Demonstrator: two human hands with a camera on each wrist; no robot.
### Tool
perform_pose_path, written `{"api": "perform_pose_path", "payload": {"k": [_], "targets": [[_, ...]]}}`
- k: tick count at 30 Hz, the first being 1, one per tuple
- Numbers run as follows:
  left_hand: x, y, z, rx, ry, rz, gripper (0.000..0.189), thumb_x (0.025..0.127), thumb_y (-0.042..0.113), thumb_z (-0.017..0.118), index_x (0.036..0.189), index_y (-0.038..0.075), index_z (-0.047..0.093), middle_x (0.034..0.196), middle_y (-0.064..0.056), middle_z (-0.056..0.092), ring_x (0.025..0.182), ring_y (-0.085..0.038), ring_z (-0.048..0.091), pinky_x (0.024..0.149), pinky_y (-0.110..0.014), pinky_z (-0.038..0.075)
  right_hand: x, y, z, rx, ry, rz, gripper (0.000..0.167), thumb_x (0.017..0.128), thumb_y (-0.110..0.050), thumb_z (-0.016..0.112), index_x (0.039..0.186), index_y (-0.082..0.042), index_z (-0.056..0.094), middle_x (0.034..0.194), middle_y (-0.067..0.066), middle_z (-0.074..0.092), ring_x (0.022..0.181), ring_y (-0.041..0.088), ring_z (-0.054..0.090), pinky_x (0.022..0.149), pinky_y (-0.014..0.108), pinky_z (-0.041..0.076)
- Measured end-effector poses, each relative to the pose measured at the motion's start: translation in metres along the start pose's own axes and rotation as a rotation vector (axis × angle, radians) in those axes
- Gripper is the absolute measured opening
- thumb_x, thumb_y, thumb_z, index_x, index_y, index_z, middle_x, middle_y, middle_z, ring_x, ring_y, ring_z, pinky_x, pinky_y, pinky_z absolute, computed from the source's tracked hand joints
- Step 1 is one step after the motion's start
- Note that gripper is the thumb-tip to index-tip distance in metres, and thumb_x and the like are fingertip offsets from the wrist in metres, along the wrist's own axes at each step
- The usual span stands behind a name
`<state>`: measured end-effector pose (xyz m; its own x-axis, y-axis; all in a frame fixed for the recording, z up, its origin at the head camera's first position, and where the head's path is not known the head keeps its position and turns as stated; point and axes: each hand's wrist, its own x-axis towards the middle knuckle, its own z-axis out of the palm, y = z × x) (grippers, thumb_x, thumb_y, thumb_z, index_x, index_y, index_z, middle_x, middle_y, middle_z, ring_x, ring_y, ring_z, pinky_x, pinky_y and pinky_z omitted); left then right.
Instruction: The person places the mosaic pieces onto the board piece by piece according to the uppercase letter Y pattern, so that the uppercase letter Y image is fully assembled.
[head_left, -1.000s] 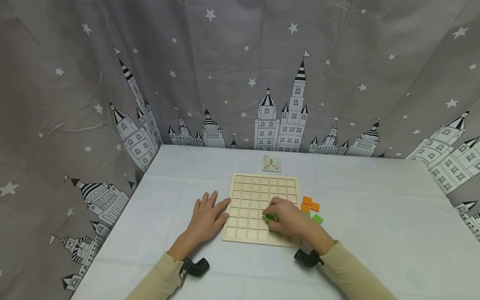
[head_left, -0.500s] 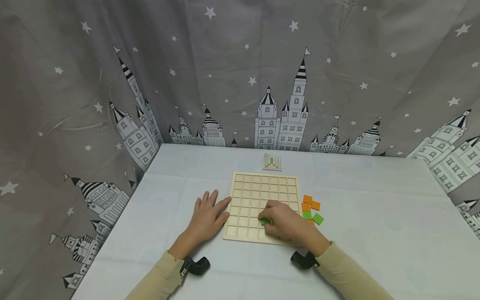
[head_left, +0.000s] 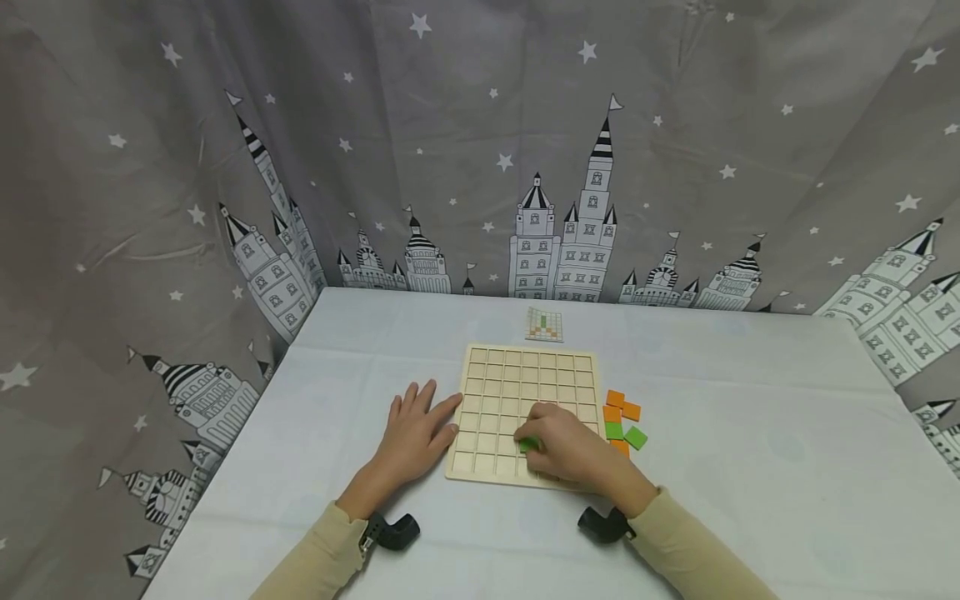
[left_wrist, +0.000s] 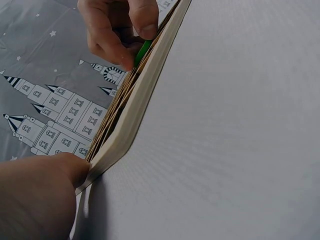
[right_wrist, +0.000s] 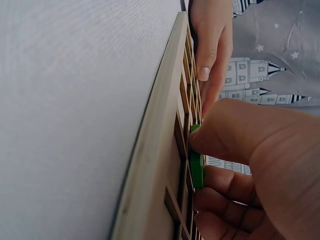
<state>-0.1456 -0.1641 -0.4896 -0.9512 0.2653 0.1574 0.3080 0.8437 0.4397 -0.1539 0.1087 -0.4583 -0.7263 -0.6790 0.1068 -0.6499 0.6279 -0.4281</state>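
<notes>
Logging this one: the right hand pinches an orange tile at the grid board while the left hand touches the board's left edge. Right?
Not orange: the right hand pinches a green tile, as the right wrist view shows.

i get head view forward-down from above; wrist views close, edge-on along gridded wooden board (head_left: 492, 389), sharing green tile (right_wrist: 196, 169).
</notes>
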Motion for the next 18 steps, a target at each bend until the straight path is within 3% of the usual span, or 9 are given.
{"api": "perform_pose_path", "payload": {"k": [18], "targets": [[0.0004, 0.0004, -0.0007, -0.003, -0.001, -0.001, 0.044, 0.1, 0.025, 0.059, 0.143, 0.012, 0.06, 0.156, -0.033, 0.039, 0.147, -0.06, 0.027, 0.114, -0.078, 0.02, -0.0014, -0.0014, 0.003, 0.016, 0.024, -0.009, 0.024, 0.081, -0.003, 0.071, 0.102, -0.01, 0.081, 0.093, -0.002, 0.066, 0.08, 0.008, 0.052, 0.073, 0.021, 0.048]]}}
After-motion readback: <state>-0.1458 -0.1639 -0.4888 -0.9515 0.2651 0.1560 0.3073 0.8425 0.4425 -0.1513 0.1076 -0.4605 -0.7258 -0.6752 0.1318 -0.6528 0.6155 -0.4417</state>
